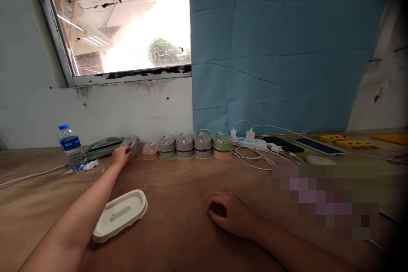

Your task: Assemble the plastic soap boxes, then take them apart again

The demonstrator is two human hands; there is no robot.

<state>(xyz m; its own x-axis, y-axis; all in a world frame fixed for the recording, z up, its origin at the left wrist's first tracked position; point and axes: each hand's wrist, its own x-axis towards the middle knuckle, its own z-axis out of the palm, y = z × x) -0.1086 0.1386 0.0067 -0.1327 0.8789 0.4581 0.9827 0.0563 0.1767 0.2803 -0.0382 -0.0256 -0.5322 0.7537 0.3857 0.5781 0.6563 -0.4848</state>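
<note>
My left hand [120, 156] reaches to the back of the table, its fingers closed on the edge of a clear plastic lid [133, 143] beside a green pouch [103, 148]. Under my left forearm lies a cream oval plastic tray [127, 209] with a raised rim and a recessed middle; the forearm covers part of its left side. My right hand [231, 212] rests on the wood, fingers curled toward the thumb around a hollow with nothing visible in it. Small oval boxes [185, 141] in grey, green and peach, mostly stacked in twos, stand right of my left hand.
A water bottle [70, 148] and crumpled tissue [91, 165] are at the left. Behind my right hand are a power strip [256, 142], white cables [251, 157], two phones [318, 146] and yellow blocks [353, 143]. A blurred patch hides the right side. The wall [143, 106] bounds the table's back.
</note>
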